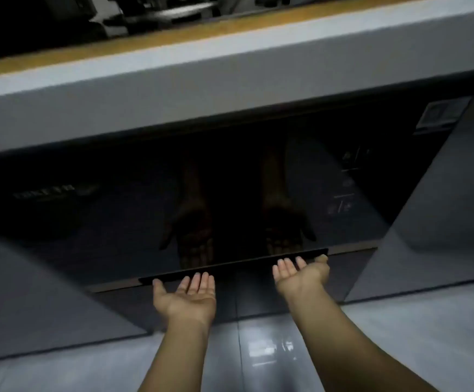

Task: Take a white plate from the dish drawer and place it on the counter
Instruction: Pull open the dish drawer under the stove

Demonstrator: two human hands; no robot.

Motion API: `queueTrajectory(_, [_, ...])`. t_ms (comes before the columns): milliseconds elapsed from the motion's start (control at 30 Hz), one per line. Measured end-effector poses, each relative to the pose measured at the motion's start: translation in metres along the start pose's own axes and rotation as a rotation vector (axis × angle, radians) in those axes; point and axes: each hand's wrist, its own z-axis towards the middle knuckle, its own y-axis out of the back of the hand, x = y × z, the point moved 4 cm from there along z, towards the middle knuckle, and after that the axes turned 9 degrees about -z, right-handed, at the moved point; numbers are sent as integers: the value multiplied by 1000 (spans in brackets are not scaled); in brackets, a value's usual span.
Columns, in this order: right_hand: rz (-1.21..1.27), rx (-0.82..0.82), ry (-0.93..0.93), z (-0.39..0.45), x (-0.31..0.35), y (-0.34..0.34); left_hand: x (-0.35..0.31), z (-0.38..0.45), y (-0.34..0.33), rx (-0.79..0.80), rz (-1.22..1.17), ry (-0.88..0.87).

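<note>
Head view. Kitchen with a pale glossy tiled floor [258,349]; a grey stone counter with a wooden strip along its back edge [230,60] runs overhead of a built-in dish drawer with a glossy black glass front [173,193], flanked by grey cabinet panels [442,207]. The drawer appears closed. A long, thin black bar handle [233,268] lies along its lower edge. The left hand [187,298] and right hand [301,274] are both palm-up, fingers extended and spread, gripping nothing; the fingertips reach to just beneath the bar, and whether they touch it cannot be told. Both hands are mirrored in the glass.

The white plate is not visible; it is presumably inside the closed drawer. Judged handling: rigid, smooth, probably slippery glazed ware, moderately heavy, breakable if knocked. It is best taken by the rim at opposite edges, thumbs above and fingers beneath, and lifted clear of neighbouring ware before being set down flat.
</note>
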Motion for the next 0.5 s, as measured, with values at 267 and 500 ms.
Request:
queueTrajectory(267, [141,47,9,6,1,-4,3,11,-7,59,-142,41])
queueTrajectory(500, [164,100,-10,-4,9,-19,0,1,-17,45,-150,81])
